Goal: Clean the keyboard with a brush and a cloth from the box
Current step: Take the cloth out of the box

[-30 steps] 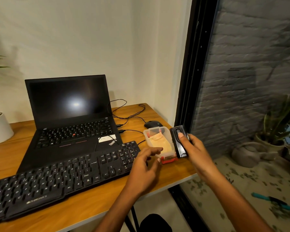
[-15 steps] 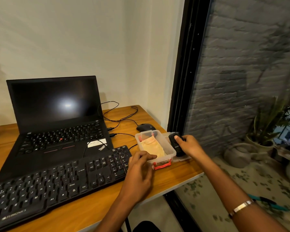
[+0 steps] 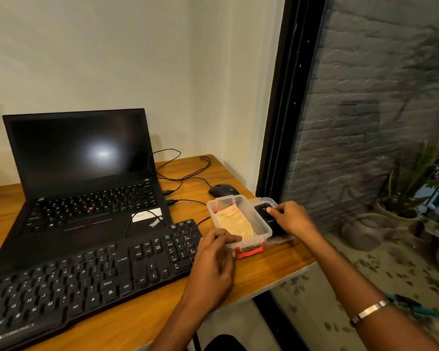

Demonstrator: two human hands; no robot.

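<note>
A black full-size keyboard lies along the front of the wooden desk. To its right stands a clear plastic box with a red latch and a folded orange cloth inside. The box's clear lid lies flat against its right side. A black oblong tool rests on that lid, and my right hand grips it with the thumb on top. My left hand holds the box's near left rim, fingers curled over the edge.
An open black laptop with a dark screen stands behind the keyboard. A black mouse and loose cables lie behind the box. The desk ends just right of the lid, beside a black window frame.
My right hand has carried the black tool down from the air beside the box onto the lid. My left hand has stayed at the box's near rim. The view shifted right.
</note>
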